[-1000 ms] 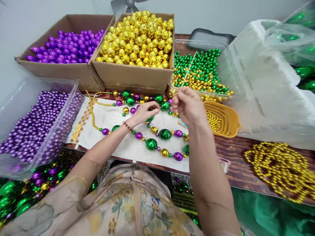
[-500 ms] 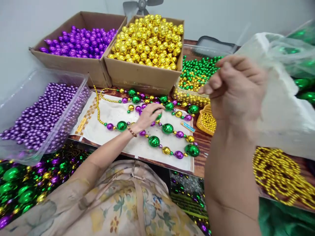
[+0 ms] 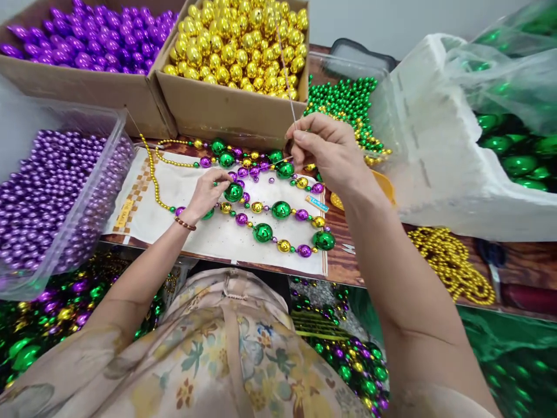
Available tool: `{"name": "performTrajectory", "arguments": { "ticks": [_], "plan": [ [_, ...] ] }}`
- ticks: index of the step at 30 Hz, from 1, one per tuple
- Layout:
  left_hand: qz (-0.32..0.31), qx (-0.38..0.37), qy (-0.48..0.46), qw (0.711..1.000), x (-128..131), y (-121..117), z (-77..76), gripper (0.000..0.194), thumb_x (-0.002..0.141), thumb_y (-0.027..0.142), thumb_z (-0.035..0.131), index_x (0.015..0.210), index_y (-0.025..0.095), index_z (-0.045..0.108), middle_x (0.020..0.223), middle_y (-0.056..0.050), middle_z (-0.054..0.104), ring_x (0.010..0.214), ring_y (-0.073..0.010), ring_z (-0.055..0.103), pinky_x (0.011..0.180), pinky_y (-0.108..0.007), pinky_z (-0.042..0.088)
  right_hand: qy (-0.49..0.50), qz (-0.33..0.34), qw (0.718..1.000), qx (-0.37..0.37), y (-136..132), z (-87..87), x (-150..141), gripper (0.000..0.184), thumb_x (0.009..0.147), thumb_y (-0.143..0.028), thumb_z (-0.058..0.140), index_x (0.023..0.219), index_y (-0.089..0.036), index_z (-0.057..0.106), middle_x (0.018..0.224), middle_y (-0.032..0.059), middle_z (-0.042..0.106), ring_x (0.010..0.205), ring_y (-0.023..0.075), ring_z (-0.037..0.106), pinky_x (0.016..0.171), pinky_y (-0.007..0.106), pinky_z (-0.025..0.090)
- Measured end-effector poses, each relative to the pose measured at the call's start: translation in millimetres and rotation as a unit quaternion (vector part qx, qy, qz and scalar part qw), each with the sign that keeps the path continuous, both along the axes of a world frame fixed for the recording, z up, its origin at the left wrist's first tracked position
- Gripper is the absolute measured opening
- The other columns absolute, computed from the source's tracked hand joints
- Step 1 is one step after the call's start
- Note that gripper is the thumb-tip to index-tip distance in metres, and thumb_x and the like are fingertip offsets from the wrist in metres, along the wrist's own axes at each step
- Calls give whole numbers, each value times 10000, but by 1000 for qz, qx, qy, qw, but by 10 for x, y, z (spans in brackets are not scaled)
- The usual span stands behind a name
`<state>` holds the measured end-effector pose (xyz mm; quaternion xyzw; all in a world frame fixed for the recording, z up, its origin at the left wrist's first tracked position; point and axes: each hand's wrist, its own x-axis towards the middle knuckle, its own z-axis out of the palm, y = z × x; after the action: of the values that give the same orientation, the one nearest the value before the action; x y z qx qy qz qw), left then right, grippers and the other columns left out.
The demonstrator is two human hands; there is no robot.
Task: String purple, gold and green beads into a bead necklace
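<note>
My left hand (image 3: 210,194) is closed over the white cloth (image 3: 209,247), with thumb and fingertips pinched at small beads beside a large green bead (image 3: 234,192). Raised to the right, my right hand (image 3: 326,150) pinches a thin pale string (image 3: 288,81). One length of string rises above the fingers, and another slants down toward the beads by my left hand. A bead necklace (image 3: 281,209) of green, purple and gold balls lies looped on the cloth, its gold small-bead section (image 3: 153,177) on the left. Several loose purple beads lie between the hands.
Behind stand cardboard boxes of purple balls (image 3: 100,40) and gold balls (image 3: 235,52). A clear tub (image 3: 117,130) of small purple beads is at left. Green and gold beads (image 3: 343,96), a white foam box (image 3: 418,133), gold strands (image 3: 452,261) and scissors (image 3: 494,261) sit right.
My right hand has come down and left, with the string now visible in it. My left hand has drawn left along the beads. The head view has shifted lower and closer.
</note>
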<state>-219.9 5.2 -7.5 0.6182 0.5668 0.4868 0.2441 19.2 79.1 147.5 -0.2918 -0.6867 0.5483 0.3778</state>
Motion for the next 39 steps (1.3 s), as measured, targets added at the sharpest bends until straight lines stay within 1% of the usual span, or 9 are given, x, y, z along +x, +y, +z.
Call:
{"name": "performTrajectory", "arguments": {
  "ticks": [4,7,10,14,18,22,29,35,39],
  "plan": [
    [-3,-36,-17,999,-19,5,48,88,829,228,632,814,173,699,841,-31,694,808,-163,617,740,-294,486,-23,-1,1000,-9,0,30,-33,107,892,-267,709,861,-206,626,558,-64,550,457,79,508,453,187,464],
    [32,-39,-45,998,-106,6,71,99,810,245,643,769,167,687,796,-24,689,765,-154,611,719,-283,488,-31,7,999,-17,-18,14,-151,57,898,-197,681,902,-208,625,572,-69,533,479,76,506,482,184,479],
    [59,-55,-76,994,-254,-15,57,91,780,243,659,733,168,678,744,-10,687,723,-143,612,732,-282,494,-27,18,999,-33,-19,-68,-284,65,896,-162,666,934,-194,624,613,-64,544,520,69,542,516,181,498],
    [64,-91,-104,988,-412,-84,3,104,756,271,673,722,172,681,738,-14,693,729,-148,619,760,-293,500,-23,28,998,-47,8,-195,-383,86,856,-182,705,894,-163,630,665,-37,594,587,79,619,535,184,521],
    [72,-105,-104,986,-466,-132,-54,118,741,285,666,739,169,684,742,-21,692,728,-147,613,759,-291,494,-12,38,998,-47,8,-316,-419,130,840,-263,721,863,-150,660,678,-7,658,594,97,663,505,185,516],
    [93,-119,-80,985,-500,-127,-136,108,729,276,640,713,171,650,732,-13,677,714,-146,598,732,-281,481,18,13,998,-62,-21,-507,-457,172,820,-336,725,866,-175,683,672,-9,705,573,103,676,479,181,502],
    [110,-197,-41,973,-621,-68,-273,110,717,273,613,723,168,641,743,-17,674,709,-147,588,652,-251,456,92,-49,988,-112,-42,-812,-577,157,766,-318,767,831,-189,706,697,8,734,599,124,703,489,190,519],
    [126,-244,-36,961,-680,-75,-319,83,722,231,595,701,171,647,654,-9,657,587,-134,576,553,-237,432,165,-114,966,-163,-12,-1031,-564,218,704,-343,815,836,-202,713,704,-14,733,580,110,694,488,180,521],
    [150,-272,-38,950,-683,-102,-319,81,755,211,546,737,180,618,601,6,622,517,-133,591,499,-229,435,146,-119,967,-172,-49,-1160,-562,204,705,-344,798,825,-204,712,689,-9,725,574,117,678,484,194,517]
  ]
}}
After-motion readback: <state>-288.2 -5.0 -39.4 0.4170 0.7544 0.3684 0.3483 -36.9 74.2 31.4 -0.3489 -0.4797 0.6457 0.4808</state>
